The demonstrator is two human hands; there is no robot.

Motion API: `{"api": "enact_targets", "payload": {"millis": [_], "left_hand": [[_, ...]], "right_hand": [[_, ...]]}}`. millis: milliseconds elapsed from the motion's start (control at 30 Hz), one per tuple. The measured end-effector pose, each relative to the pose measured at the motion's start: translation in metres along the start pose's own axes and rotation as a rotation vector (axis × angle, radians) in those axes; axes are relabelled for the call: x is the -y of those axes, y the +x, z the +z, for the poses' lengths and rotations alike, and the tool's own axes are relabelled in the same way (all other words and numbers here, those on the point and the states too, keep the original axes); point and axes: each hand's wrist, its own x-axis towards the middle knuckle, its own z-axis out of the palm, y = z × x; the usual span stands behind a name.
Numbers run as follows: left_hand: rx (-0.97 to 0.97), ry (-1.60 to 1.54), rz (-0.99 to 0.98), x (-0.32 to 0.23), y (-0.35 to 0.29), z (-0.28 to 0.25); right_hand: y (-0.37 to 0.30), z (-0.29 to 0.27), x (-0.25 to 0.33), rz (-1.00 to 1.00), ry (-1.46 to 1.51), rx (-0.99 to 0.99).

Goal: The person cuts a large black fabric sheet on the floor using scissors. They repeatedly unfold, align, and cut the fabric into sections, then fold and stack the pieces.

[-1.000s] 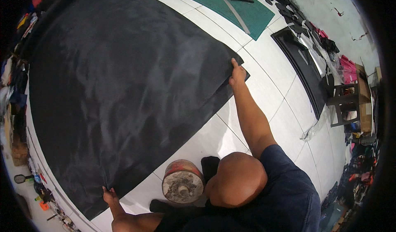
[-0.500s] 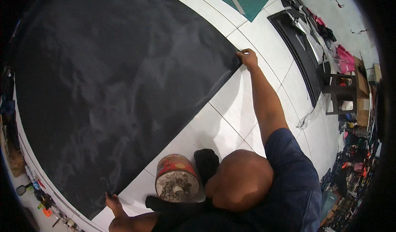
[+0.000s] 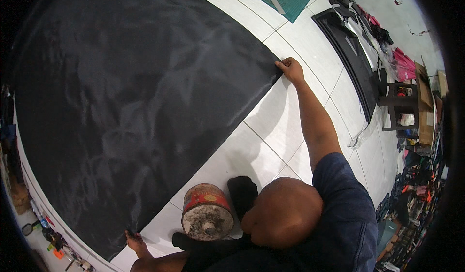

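Head-worn fisheye view, facing down (wide)

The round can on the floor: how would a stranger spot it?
Find the huge black sheet on the white tiles, then follow its near edge rightward from the left hand. Just off that edge, left of the person's head, sits a squat can. Its red side and grimy whitish end with a central stub set it apart from the dark sheet.

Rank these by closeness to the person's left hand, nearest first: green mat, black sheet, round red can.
From the left hand, in the head view:
1. Black sheet: touching, at its near edge.
2. Round red can: to the hand's right.
3. Green mat: far off, top right.
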Motion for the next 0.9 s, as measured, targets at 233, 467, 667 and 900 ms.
{"api": "enact_targets", "payload": {"millis": [233,467,667,900], "left_hand": [[-0.047,-0.609,-0.924,-0.006,0.013,-0.012],[0.006,0.042,-0.487,-0.025,0.000,0.002],[-0.206,-0.658,-1.002,-0.028,0.010,0.010],[-0.067,-0.728,-0.904,-0.013,0.009,-0.002]], "right_hand": [[0.009,-0.010,0.014,0.021,-0.123,0.078],[0.011,-0.008,0.011,-0.076,0.041,0.096],[0.022,-0.002,0.008,-0.074,-0.010,0.120],[0.008,0.003,0.024,-0.172,0.057,0.025]]}}
